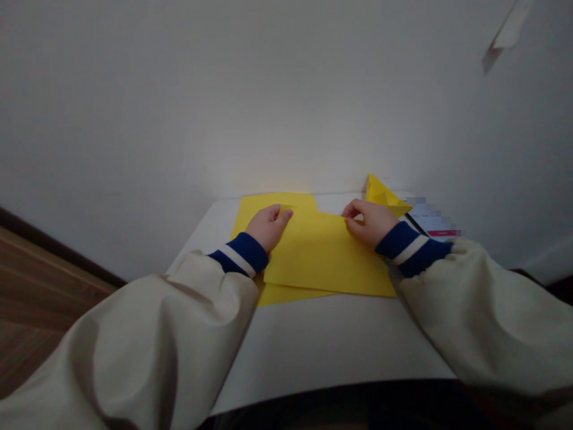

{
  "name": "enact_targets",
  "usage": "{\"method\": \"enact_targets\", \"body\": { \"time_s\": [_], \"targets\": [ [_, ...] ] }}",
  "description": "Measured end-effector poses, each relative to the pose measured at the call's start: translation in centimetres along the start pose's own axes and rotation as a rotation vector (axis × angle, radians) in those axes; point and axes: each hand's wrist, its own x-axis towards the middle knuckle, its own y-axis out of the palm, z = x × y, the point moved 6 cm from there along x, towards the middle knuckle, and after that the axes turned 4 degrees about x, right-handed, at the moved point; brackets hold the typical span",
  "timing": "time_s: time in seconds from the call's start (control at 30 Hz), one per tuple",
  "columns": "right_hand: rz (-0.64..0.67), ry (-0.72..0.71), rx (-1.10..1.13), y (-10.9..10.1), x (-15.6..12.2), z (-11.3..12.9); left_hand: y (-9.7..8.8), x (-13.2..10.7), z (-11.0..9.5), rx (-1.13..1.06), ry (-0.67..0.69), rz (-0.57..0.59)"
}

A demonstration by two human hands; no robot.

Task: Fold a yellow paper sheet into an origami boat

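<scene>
A sheet of yellow paper (pixel 324 254) is held between my two hands at its upper corners. My left hand (pixel 270 226) pinches the upper left corner, thumb on top. At the upper right corner, my right hand (pixel 369 222) grips the edge between thumb and fingertips. Beneath this sheet lies more yellow paper (pixel 255 206), showing at the back left and along the lower left edge. Just behind my right hand stands a folded yellow paper boat (pixel 380 194), its lower part partly hidden by the hand.
Everything rests on a white table (pixel 331 346) pushed against a pale wall (pixel 268 95). A printed card or screen with a red strip (pixel 443 233) lies at the right, partly under my sleeve. Brown wooden furniture (pixel 40 298) stands at the left.
</scene>
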Motion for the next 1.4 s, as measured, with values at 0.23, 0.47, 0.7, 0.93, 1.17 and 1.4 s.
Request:
{"method": "enact_targets", "body": {
  "time_s": [0.23, 0.47, 0.7, 0.93, 1.17, 1.4],
  "targets": [
    [0.018, -0.06, 0.156, 0.4, -0.3, 0.7, 0.6, 0.0, -0.9, 0.033, 0.104, 0.05],
    [0.078, -0.16, 0.15, 0.5, -0.6, 2.3, 0.9, -0.4, -1.6, -0.021, 0.088, 0.097],
    [-0.024, -0.026, 0.181, 0.0, -0.3, 1.3, 0.5, -1.2, -1.7, -0.454, -0.181, -0.043],
    [-0.053, -0.022, 0.191, -0.3, -0.3, 1.3, 0.6, -1.2, -2.4, -0.493, -0.181, 0.017],
    [0.011, -0.045, 0.259, -0.1, -0.3, 1.7, -0.1, -1.1, -2.0, -0.399, -0.095, -0.025],
    [0.095, -0.048, 0.289, 0.6, -0.4, 2.0, -0.7, -1.6, -3.0, -0.204, 0.05, -0.087]
  ]
}}
